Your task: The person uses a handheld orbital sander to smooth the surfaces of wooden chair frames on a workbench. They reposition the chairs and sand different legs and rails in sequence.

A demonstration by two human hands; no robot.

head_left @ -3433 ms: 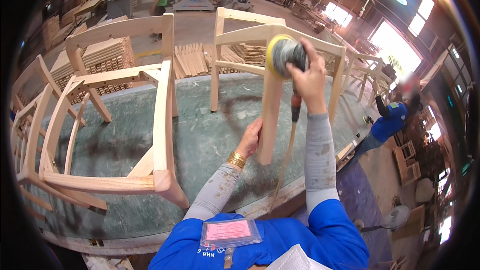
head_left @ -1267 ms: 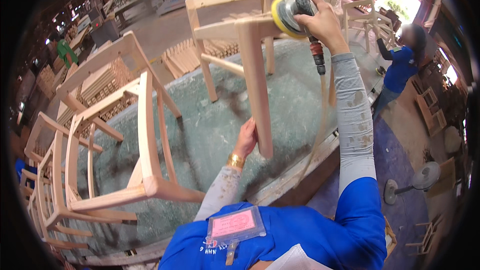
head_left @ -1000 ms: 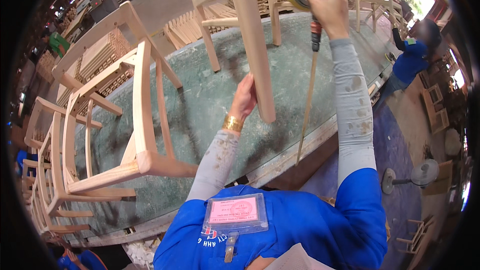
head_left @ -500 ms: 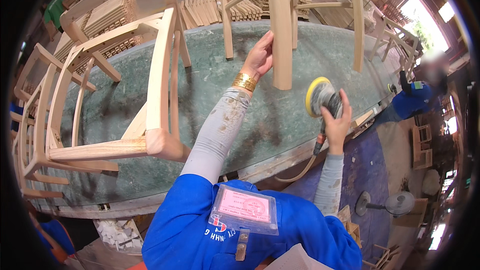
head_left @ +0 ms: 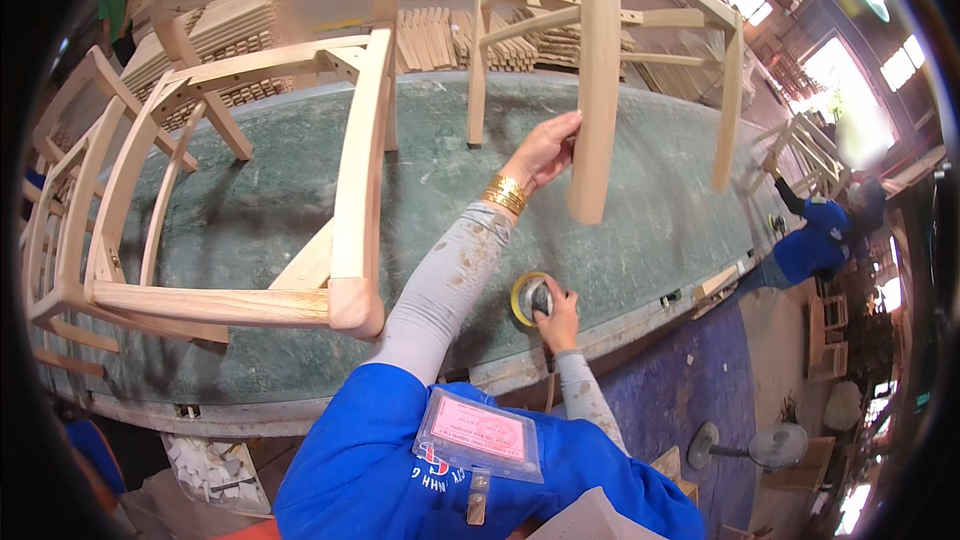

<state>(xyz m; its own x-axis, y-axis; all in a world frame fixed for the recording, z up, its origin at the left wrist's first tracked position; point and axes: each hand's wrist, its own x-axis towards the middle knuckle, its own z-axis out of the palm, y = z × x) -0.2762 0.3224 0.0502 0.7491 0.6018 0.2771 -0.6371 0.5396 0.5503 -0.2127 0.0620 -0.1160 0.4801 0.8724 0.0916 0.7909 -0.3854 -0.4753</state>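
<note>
A bare wooden chair frame [head_left: 600,80] stands tilted over the green-topped workbench [head_left: 450,240], its nearest leg pointing at me. My left hand [head_left: 545,154] grips that leg from its left side, fingertips partly hidden behind the wood. Low over the bench's front edge, my right hand [head_left: 561,320] is wrapped round a round power sander [head_left: 533,298] with a yellow-rimmed pad. The sander is apart from the chair; whether it touches the bench I cannot tell. Its hose runs down toward my body.
Left of my arm stands another wooden chair frame [head_left: 355,190], with more frames behind it. Stacked wooden parts [head_left: 425,40] lie beyond the bench. At the right, a co-worker in blue [head_left: 812,235] handles a chair. A fan [head_left: 775,447] stands on the floor.
My right hand has brought the sander down and left, away from the chair leg to the bench's near edge. My left hand stays on the leg. The whole view has shifted slightly.
</note>
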